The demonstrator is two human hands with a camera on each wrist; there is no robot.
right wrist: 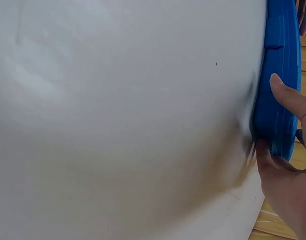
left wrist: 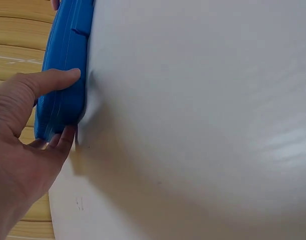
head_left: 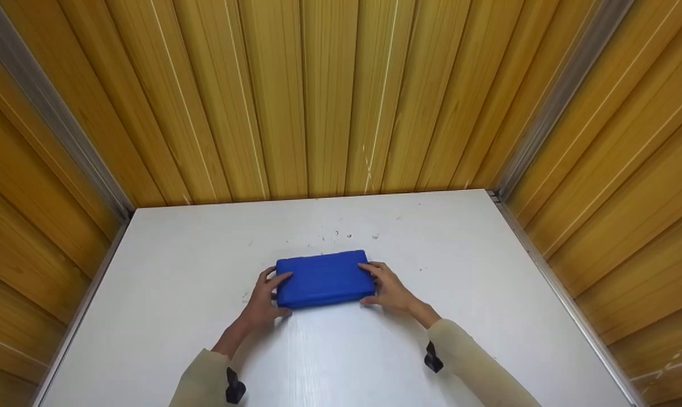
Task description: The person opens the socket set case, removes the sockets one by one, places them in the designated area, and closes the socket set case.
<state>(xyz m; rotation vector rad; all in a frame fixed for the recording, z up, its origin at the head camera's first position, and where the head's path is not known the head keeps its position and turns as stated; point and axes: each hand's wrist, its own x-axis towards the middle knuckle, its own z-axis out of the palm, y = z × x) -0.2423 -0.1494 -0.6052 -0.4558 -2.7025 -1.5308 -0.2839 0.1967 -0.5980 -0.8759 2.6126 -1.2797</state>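
Observation:
A flat, rectangular blue case (head_left: 325, 278) with rounded edges lies at the middle of the white table. My left hand (head_left: 263, 298) grips its left end. In the left wrist view, the thumb of this hand (left wrist: 30, 115) presses the case's front side (left wrist: 67, 55) while the other fingers bend around the end. My right hand (head_left: 394, 291) grips the opposite end in the same way. The right wrist view shows that hand (right wrist: 288, 185) with its thumb on the front side, near a small raised tab (right wrist: 274, 32). Contents of the case are hidden.
The white table (head_left: 165, 271) carries small dark marks and scuffs behind the case. Yellow wood-patterned panels (head_left: 329, 102) wall it in at the back and both sides, with grey metal posts (head_left: 538, 113) at the corners. Black tabs (head_left: 433, 357) hang from both sleeves.

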